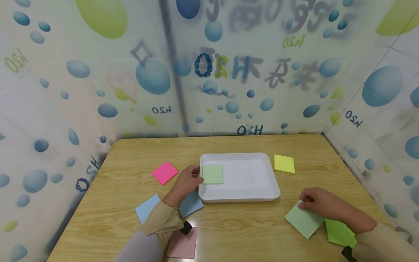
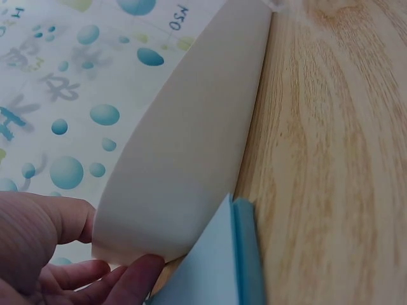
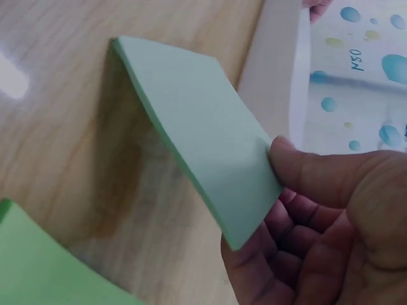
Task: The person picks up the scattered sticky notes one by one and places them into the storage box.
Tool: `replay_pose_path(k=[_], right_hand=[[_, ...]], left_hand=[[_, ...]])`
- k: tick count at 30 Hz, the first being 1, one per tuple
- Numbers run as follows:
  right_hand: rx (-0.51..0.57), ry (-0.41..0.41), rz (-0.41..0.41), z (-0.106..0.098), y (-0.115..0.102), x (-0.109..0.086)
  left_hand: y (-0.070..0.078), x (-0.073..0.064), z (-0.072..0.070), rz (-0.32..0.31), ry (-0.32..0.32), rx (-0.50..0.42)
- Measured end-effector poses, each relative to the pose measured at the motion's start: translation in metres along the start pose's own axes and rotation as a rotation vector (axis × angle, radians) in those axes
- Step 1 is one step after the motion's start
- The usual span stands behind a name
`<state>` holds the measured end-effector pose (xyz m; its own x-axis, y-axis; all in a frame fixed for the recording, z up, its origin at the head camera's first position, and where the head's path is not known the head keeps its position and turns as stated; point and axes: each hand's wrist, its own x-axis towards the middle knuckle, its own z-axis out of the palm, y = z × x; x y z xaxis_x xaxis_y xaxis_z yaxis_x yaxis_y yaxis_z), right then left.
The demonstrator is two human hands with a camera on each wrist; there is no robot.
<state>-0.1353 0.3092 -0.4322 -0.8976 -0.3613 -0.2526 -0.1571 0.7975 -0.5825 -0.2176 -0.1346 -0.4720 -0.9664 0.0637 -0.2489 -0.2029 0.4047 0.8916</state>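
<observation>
My right hand [image 1: 322, 203] pinches a pale green sticky note pad [image 3: 191, 121] by one corner, thumb on top and fingers beneath. In the right wrist view the pad tilts over the table, its shadow beside it. At the left end of the white tray [image 1: 250, 178], my left hand [image 1: 186, 183] grips the wall, with the fingers [image 2: 137, 279] low on its outer side. Another pale green pad [image 1: 212, 174] lies inside the tray at its left end. A blue pad [image 2: 210, 260] sits close by the left hand, partly hidden under the wrist in the head view.
On the wooden table [image 1: 242, 233], a pink pad [image 1: 165, 173] and a light blue pad [image 1: 148, 208] lie left of the tray. A dusty pink pad [image 1: 183, 243] is at the front. A yellow pad [image 1: 284, 163] lies right of the tray, a bright green pad [image 1: 338, 233] under the right wrist.
</observation>
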Motion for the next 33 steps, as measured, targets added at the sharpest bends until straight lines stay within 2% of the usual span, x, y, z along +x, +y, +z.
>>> replay_pose_path(k=[5,14,22,29,33], right_hand=[[0.142,-0.063,-0.007,-0.009,-0.007,0.002],[0.252,-0.095,-0.001,-0.013,-0.018,0.017],[0.404,-0.142,0.061,-0.016,-0.025,0.035],[0.447,-0.124,0.105,-0.017,-0.036,0.053],[0.486,-0.113,0.095,-0.018,-0.041,0.066]], left_hand=[[0.0,0.0,0.0,-0.005,-0.002,-0.003],[-0.003,0.003,-0.001,0.005,-0.008,-0.012],[-0.004,0.003,-0.001,0.006,-0.006,-0.002],[-0.004,0.002,0.0,0.01,0.004,0.01],[-0.004,0.002,0.0,0.003,0.005,0.01]])
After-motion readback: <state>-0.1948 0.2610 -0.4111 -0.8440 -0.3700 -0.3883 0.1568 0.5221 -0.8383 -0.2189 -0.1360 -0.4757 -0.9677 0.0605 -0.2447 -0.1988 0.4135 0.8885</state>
